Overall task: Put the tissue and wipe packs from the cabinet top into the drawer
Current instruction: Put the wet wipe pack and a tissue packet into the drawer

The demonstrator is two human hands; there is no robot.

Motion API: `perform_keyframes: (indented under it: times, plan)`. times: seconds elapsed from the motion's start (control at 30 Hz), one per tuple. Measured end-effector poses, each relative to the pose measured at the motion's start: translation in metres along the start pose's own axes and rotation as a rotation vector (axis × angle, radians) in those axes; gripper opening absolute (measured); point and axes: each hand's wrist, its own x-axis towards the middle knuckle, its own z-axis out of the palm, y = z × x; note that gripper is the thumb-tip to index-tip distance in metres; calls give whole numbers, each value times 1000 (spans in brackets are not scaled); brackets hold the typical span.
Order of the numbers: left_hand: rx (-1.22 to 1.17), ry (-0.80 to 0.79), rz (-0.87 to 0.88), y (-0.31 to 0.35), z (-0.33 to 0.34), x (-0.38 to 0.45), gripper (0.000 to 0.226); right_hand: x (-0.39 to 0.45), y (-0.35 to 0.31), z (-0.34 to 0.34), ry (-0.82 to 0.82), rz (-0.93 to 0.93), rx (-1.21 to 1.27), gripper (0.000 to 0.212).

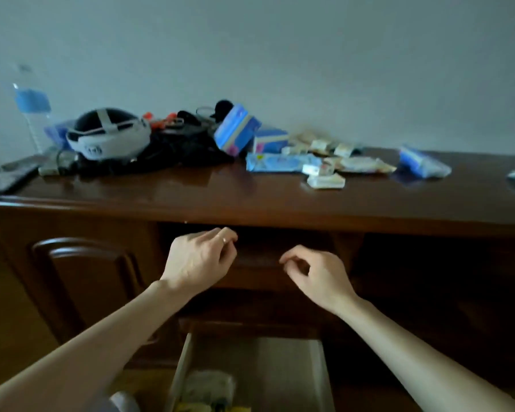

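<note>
Tissue and wipe packs lie on the dark wooden cabinet top (161, 188): a tilted blue tissue pack (237, 129), a blue box-shaped pack (270, 140), a flat light-blue wipe pack (280, 162), several small pale packs (326, 181) and a blue pack (422, 161) further right. A lower drawer (318, 370) stands pulled out at the bottom, with pale items inside. My left hand (199, 260) and my right hand (318, 275) hover in front of the cabinet's upper middle drawer front, fingers loosely curled, holding nothing.
A white and black headset (107, 133), a tangle of black cables (176, 147), a water bottle (33, 111) and a dark flat device (6, 176) crowd the left of the cabinet top. A panelled cabinet door (84, 281) is at the left.
</note>
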Motion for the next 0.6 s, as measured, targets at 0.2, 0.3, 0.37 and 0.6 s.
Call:
perform_keyframes:
  times: [0.2,0.3,0.37,0.6]
  plan:
    - [-8,25,-28,-14,-4,118,15,102,14,-68,309,-38,-187,22]
    - [-46,-182,-115,-28,31,159,32,147,40,-74,85,99,-346,43]
    - [-74,-298,-136,-31,60,179,40,165,57,-70,-109,223,-392,48]
    - [-249,-529,-90,1,152,233,63,189,104,-74,57,280,-215,39]
